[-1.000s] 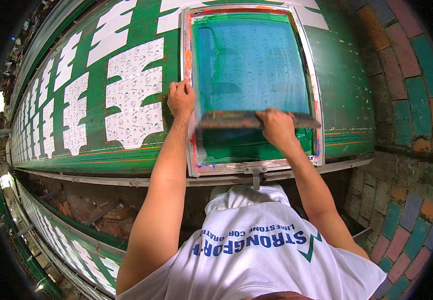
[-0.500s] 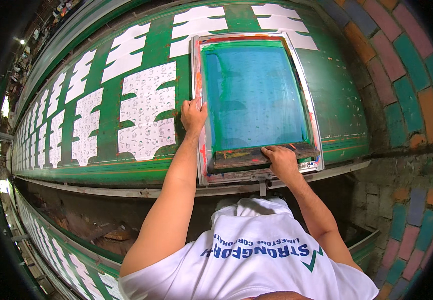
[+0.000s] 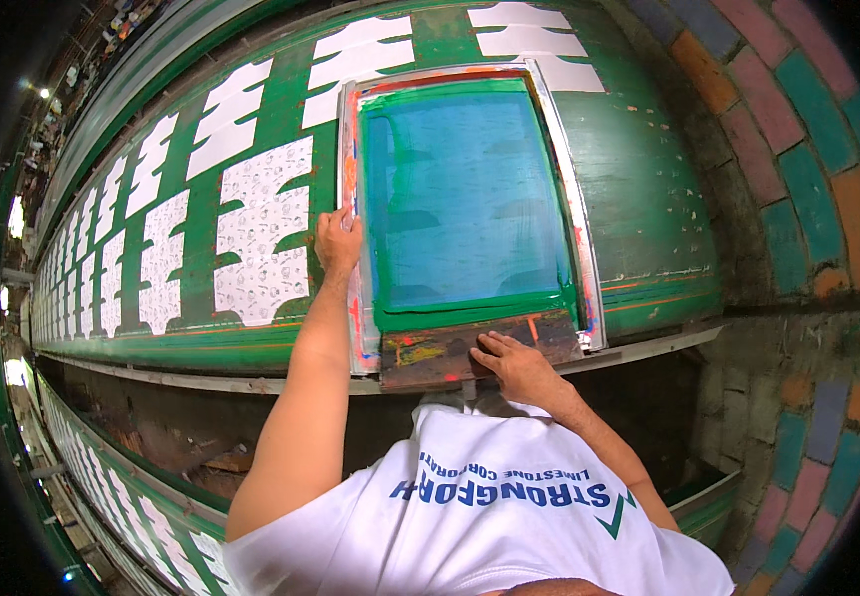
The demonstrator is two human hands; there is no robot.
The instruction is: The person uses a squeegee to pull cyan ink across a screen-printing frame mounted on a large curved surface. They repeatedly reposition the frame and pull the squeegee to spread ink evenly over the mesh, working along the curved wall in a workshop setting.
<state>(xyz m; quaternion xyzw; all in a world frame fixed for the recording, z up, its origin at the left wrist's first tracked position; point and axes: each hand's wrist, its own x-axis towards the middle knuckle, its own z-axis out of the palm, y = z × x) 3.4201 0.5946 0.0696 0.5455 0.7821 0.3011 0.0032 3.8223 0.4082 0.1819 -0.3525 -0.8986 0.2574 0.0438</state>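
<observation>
A screen printing frame with pale metal sides lies flat on the long green table, its blue mesh showing darker cloth shapes beneath. My left hand is closed round the frame's left side, about halfway along. At the near end of the frame, a dark wooden squeegee with paint smears leans back toward me, its broad face up. My right hand holds the squeegee right of its middle, fingers laid over the face; the thumb is hard to make out. Green ink lies in a band just beyond the squeegee.
Left of the frame, white cut cloth pieces with small printed figures lie in a row on the green table. Plain white pieces form the far row. A metal rail runs along the near edge. Coloured brick paving is at right.
The squeegee has tipped back toward me over the frame's near end, showing its broad face and a green ink band. My right hand moved with it; my left stays on the frame.
</observation>
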